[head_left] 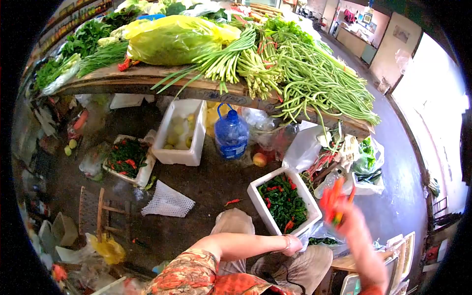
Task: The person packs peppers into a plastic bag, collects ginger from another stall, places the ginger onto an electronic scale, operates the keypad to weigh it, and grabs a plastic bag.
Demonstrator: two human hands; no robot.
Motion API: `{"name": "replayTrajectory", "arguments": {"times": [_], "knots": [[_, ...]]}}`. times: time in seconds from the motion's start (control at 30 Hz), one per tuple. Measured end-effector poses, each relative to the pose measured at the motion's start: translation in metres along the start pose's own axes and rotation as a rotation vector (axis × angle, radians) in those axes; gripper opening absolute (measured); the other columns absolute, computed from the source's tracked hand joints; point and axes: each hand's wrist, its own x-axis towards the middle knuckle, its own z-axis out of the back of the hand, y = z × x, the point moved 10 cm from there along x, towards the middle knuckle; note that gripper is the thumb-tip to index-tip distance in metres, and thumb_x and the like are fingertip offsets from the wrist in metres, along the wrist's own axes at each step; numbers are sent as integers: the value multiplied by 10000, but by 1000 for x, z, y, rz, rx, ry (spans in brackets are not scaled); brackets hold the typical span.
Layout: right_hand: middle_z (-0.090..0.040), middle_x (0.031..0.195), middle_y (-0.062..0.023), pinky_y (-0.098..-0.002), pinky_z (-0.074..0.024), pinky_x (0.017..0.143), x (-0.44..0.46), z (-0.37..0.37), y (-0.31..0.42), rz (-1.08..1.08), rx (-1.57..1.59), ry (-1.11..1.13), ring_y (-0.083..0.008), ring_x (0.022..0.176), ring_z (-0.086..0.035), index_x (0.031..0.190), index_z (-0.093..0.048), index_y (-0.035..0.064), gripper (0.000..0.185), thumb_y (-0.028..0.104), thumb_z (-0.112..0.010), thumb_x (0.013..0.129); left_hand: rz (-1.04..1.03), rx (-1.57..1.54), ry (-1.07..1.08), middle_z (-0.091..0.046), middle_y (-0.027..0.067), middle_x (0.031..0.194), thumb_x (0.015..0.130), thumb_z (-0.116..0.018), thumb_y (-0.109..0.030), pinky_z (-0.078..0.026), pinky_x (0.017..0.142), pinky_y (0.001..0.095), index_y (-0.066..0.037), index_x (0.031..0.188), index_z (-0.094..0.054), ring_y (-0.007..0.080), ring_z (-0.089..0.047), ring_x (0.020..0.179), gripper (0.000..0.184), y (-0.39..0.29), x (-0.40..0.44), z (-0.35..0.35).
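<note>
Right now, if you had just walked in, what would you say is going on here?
A person's right hand holds a bunch of red peppers, blurred, out to the right of a white foam box that contains dark green produce with red pieces among it. The left hand is by the box's near edge; whether it grips anything is unclear. Beyond, long green beans and a yellow bag lie on a wooden stand.

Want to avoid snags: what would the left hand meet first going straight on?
Probably the clear plastic bag beside the white foam box; depth is unclear, and the left hand may touch it.
</note>
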Motion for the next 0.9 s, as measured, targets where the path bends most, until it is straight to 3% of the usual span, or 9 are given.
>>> {"name": "replayTrajectory", "arguments": {"times": [0.13, 0.2, 0.23, 0.3, 0.37, 0.43, 0.5, 0.8, 0.9], "knots": [[-583, 1098, -102, -275, -465, 825, 40, -188, 248, 573, -466, 278, -160, 969, -571, 1307, -367, 51, 477, 199, -509, 877, -43, -16, -78, -630, 187, 806, 659, -552, -86, -497, 657, 441, -1, 786, -614, 358, -613, 779, 164, -2, 10, -5], [-531, 1160, -179, -323, -480, 843, 88, -259, 349, 702, -176, 712, -249, 1009, -564, 1321, -275, 37, 676, 300, -629, 809, -66, -40, -77, -626, 194, 800, 665, -547, -85, -496, 659, 444, -1, 785, -614, 357, -613, 775, 161, -7, 11, 1], [-518, 1161, -211, -341, -485, 843, 100, -265, 352, 663, -109, 530, -294, 1014, -562, 1314, -253, 34, 702, 327, -637, 804, -96, -57, -76, -623, 200, 795, 671, -543, -84, -495, 661, 447, -1, 784, -614, 355, -612, 772, 157, -11, 7, 6], [-510, 1147, -251, -361, -493, 840, 114, -275, 337, 646, -118, 314, -351, 1011, -562, 1303, -219, 26, 711, 350, -626, 818, -104, -76, -144, -617, 201, 785, 670, -536, -74, -497, 650, 434, 12, 830, -598, 357, -608, 729, 193, -11, -4, 22], [-536, 1117, -225, -324, -509, 792, 141, -265, 304, 655, -139, 521, -289, 986, -581, 1311, -237, 21, 625, 336, -552, 872, -46, -75, -70, -621, 195, 792, 656, -539, -57, -498, 646, 425, 28, 854, -590, 356, -608, 740, 221, -1, -2, 14], [-597, 972, -135, -217, -498, 646, 137, -235, 255, 603, -111, 521, -124, 766, -600, 1247, -412, 19, 433, 286, -480, 913, -28, -52, -85, -618, 205, 798, 630, -525, -9, -498, 636, 418, 30, 795, -601, 354, -611, 771, 187, -5, -11, 25], [-581, 833, -59, -215, -461, 541, 117, -207, 203, 566, -92, 587, -90, 581, -519, 1196, -473, 23, 389, 271, -498, 897, -33, -106, -116, -622, 195, 796, 628, -514, -3, -501, 626, 419, 5, 761, -610, 353, -613, 759, 165, 6, 1, 11], [-623, 798, -78, -226, -477, 611, 89, -43, 46, 209, -236, 310, -111, 666, -580, 1100, -549, 6, 272, 106, -552, 847, -44, 7, -117, -621, 158, 732, 642, -535, -91, -517, 625, 404, -26, 761, -621, 318, -615, 699, 160, 3, 13, 5], [-623, 806, -59, -231, -475, 648, 90, 8, 19, 139, -298, 198, -97, 696, -571, 1109, -551, 20, 286, 126, -556, 843, -64, -211, -263, -604, 176, 755, 623, -535, -109, -502, 671, 427, -28, 721, -609, 329, -594, 717, 147, 2, 3, 24]]}}
